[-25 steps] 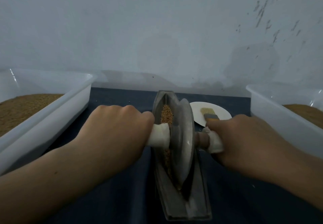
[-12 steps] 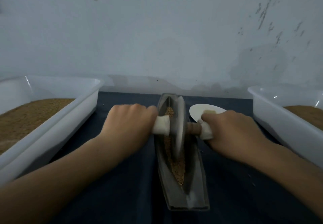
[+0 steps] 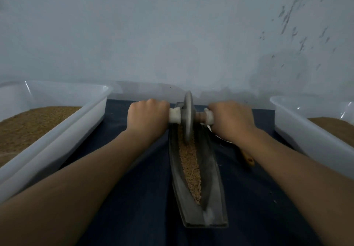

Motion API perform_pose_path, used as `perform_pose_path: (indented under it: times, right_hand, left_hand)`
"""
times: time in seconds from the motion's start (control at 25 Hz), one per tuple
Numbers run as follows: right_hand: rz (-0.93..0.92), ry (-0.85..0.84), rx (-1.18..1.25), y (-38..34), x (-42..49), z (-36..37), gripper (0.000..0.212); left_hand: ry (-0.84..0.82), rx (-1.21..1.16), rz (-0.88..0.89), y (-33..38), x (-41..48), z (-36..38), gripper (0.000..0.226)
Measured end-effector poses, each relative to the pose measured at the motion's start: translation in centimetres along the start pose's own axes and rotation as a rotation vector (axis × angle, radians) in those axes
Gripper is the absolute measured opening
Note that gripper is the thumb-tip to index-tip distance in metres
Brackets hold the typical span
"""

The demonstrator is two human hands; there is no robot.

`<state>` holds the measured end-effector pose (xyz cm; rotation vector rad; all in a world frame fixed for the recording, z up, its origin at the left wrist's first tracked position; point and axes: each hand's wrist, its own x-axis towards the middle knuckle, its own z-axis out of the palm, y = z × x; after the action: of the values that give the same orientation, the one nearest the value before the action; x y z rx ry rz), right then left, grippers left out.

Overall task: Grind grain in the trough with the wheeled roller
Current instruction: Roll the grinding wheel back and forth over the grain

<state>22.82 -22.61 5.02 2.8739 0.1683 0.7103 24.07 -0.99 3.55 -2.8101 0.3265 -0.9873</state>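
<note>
Both hands (image 3: pixel 147 117) grip the roller (image 3: pixel 188 117) — wheel in the trough (image 3: pixel 214 178).

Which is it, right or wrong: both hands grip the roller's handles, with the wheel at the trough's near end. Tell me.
Wrong on one point. The head view shows the wheel at the far end of the trough; the left hand and right hand do grip the handles.

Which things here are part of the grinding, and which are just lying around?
In use: left hand and right hand gripping the wheeled roller; trough; grain.
Lying about: left tub and right tub holding brown granules; orange handle by the right forearm.
</note>
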Motion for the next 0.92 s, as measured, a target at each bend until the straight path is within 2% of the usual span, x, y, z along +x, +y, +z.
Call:
perform_pose_path:
  times: [0.12, 0.24, 0.32, 0.4, 0.48, 0.56, 0.68, 0.8, 0.92]
  right_hand:
    - [-0.041, -0.002, -0.006, 0.4, -2.8, -1.1, 0.016]
    - [-0.196, 0.171, -0.058, 1.3, -7.4, -3.3, 0.029]
    - [-0.268, 0.215, -0.011, 1.8, -9.4, -4.7, 0.032]
    - [-0.27, 0.175, 0.004, 1.9, -9.4, -4.3, 0.035]
    - [-0.176, 0.106, -0.089, 1.3, -7.5, -3.2, 0.035]
    - [-0.095, 0.051, -0.106, 0.5, -3.5, -1.5, 0.022]
    - [-0.059, -0.03, -0.034, 0.0, 0.8, -0.6, 0.008]
    - [-0.077, -0.009, -0.066, -0.2, -0.3, -1.4, 0.011]
    - [-0.165, 0.036, -0.061, 0.6, -4.5, -2.1, 0.019]
  left_hand:
    - [0.018, -0.008, 0.071, -0.3, -2.3, -1.5, 0.027]
    - [0.048, 0.026, 0.233, -1.9, -6.3, -4.0, 0.041]
    - [0.052, 0.007, 0.297, -3.2, -7.8, -5.5, 0.043]
    - [-0.009, 0.005, 0.27, -3.2, -8.1, -5.4, 0.039]
    - [-0.063, 0.073, 0.179, -2.1, -7.0, -3.6, 0.038]
    - [-0.028, 0.042, 0.058, -1.4, -3.9, -1.2, 0.029]
    - [-0.098, -0.034, -0.01, -1.1, -0.3, 0.7, 0.013]
    - [-0.1, -0.055, -0.027, -1.2, -1.5, 0.1, 0.02]
    - [-0.118, -0.019, 0.033, -1.3, -5.0, -2.4, 0.031]
